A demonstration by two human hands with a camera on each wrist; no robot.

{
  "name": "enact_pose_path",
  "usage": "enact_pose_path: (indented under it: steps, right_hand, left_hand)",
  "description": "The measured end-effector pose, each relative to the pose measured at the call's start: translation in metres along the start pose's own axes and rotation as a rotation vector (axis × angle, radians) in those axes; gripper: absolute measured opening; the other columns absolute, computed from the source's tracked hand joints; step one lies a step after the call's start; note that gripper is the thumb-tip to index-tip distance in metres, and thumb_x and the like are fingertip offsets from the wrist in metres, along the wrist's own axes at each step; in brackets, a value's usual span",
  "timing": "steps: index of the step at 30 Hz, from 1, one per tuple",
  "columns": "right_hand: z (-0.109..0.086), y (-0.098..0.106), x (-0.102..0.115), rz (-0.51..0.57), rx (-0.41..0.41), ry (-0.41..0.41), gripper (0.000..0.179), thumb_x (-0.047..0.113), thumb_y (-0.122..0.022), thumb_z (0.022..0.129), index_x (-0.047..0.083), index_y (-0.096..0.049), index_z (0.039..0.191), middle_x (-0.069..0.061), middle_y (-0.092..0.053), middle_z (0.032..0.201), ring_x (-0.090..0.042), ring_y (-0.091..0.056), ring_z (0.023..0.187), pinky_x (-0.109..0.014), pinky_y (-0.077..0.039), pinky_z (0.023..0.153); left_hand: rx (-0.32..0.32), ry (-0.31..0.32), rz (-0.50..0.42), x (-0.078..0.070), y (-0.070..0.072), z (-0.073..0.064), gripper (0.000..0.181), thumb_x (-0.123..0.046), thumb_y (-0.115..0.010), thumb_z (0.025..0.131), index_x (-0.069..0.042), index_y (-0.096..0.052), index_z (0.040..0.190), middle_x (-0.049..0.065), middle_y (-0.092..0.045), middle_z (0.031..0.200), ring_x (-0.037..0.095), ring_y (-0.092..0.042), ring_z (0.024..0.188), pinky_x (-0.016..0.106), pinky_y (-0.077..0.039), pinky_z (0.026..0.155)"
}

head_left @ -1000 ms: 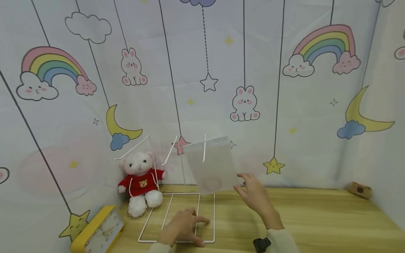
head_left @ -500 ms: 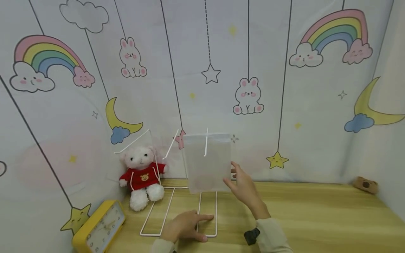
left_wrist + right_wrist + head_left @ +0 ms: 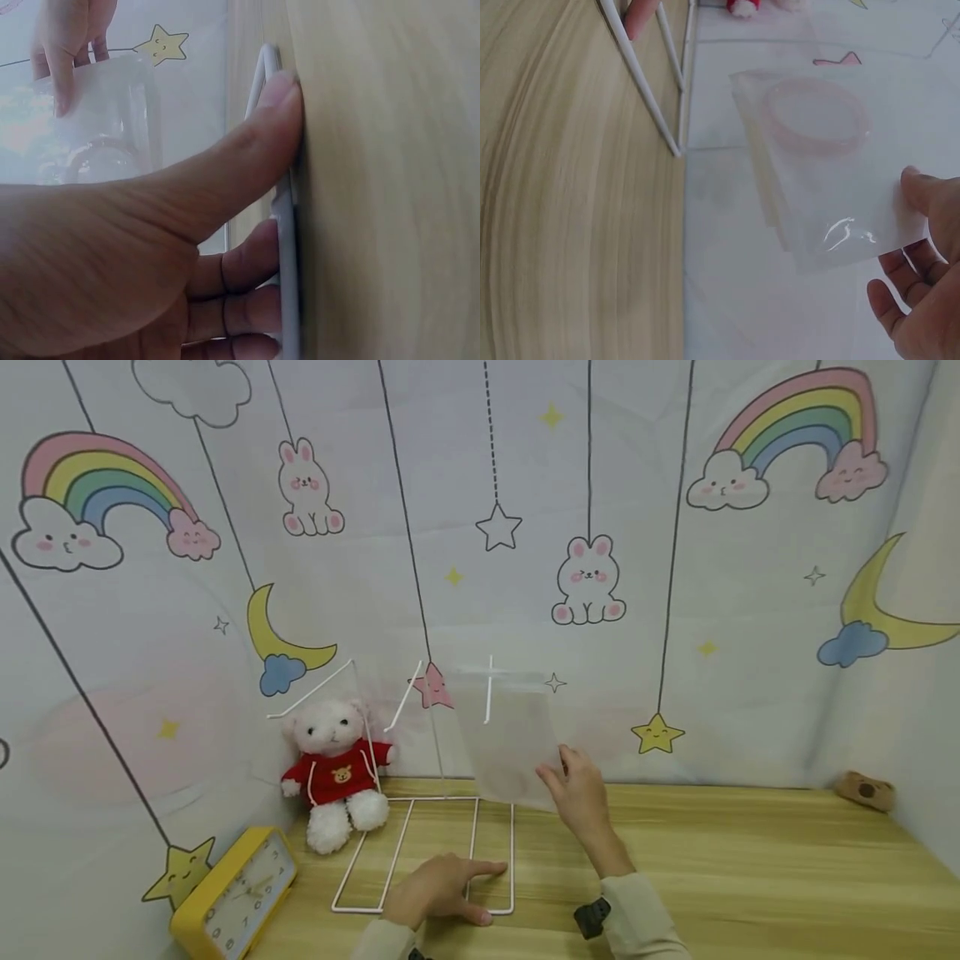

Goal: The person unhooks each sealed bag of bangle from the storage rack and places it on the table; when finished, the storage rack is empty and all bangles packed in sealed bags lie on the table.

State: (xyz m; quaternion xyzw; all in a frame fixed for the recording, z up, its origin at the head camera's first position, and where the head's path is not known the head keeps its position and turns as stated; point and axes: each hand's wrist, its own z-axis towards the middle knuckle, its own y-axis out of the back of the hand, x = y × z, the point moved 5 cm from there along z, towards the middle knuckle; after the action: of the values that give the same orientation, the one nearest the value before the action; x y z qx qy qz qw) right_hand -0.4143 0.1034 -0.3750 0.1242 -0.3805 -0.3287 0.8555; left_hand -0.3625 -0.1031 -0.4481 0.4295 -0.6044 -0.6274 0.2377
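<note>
A translucent, frosted zip bag [image 3: 510, 743] hangs at a white wire rack's right hook [image 3: 489, 697], which crosses the bag's top in the head view. Inside it a pale pink ring [image 3: 814, 147] shows through. My right hand [image 3: 587, 797] pinches the bag's lower right edge, thumb on one face and fingers behind. The bag's lower end is tilted toward that hand. My left hand [image 3: 442, 889] rests low on the rack's wire base [image 3: 512, 852], thumb and index finger stretched out. In the left wrist view its other fingertips touch the wire [image 3: 288, 262].
A white plush bear [image 3: 337, 777] in a red hoodie sits behind the rack's left side. At the front left stands a yellow alarm clock [image 3: 236, 893]. A small brown object [image 3: 866, 791] lies at the far right. A patterned backdrop rises behind the wooden table [image 3: 735, 868].
The bag's bottom swings left and hangs straight, then tilts right again. My right hand goes from beside the bag to pinching its edge. My left hand stays on the base.
</note>
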Motion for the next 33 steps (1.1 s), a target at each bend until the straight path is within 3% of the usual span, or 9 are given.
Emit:
enact_pose_path:
  steps: [8,16,20,24,33]
  right_hand:
    - [0.004,0.012,-0.001,0.009,0.094,-0.031,0.029,0.016,-0.076,0.089,0.005,-0.052,0.077,-0.002,-0.046,0.069,-0.016,-0.040,0.062,-0.029,-0.036,0.056]
    - [0.007,0.018,-0.002,0.050,0.148,-0.086,0.024,0.017,-0.073,0.093,0.001,-0.056,0.097,0.000,-0.038,0.060,-0.013,-0.035,0.054,-0.028,-0.030,0.049]
    - [0.008,0.023,0.000,0.025,0.150,-0.057,0.019,0.018,-0.070,0.095,0.003,-0.058,0.092,-0.005,-0.054,0.069,-0.019,-0.049,0.062,-0.034,-0.043,0.055]
    - [0.010,0.032,0.003,-0.004,0.131,-0.011,0.016,0.018,-0.070,0.095,0.006,-0.062,0.088,-0.010,-0.068,0.088,-0.028,-0.065,0.083,-0.044,-0.055,0.072]
    - [0.016,0.062,0.009,-0.013,0.101,0.008,0.011,0.019,-0.072,0.094,0.009,-0.070,0.089,-0.001,-0.066,0.079,-0.019,-0.060,0.076,-0.036,-0.048,0.067]
  left_hand:
    - [-0.009,-0.011,0.004,-0.001,0.002,0.000,0.069,-0.043,-0.083,0.077,-0.030,-0.059,0.141,0.010,-0.069,0.122,0.024,-0.063,0.109,0.041,-0.051,0.094]
    - [-0.001,-0.015,-0.007,0.000,0.001,0.000,0.070,-0.041,-0.083,0.077,-0.029,-0.058,0.142,0.009,-0.070,0.119,0.019,-0.063,0.104,0.040,-0.051,0.093]
    - [-0.009,-0.032,-0.014,-0.001,0.000,-0.001,0.070,-0.040,-0.084,0.077,-0.029,-0.059,0.141,0.008,-0.070,0.119,0.018,-0.063,0.103,0.039,-0.051,0.092]
    - [-0.014,-0.037,-0.025,-0.001,0.000,-0.003,0.071,-0.041,-0.084,0.076,-0.029,-0.059,0.141,0.009,-0.069,0.119,0.018,-0.062,0.102,0.040,-0.051,0.091]
    - [-0.026,-0.068,-0.011,-0.002,0.001,-0.002,0.072,-0.040,-0.084,0.076,-0.026,-0.058,0.142,0.012,-0.068,0.122,0.025,-0.063,0.109,0.041,-0.050,0.093]
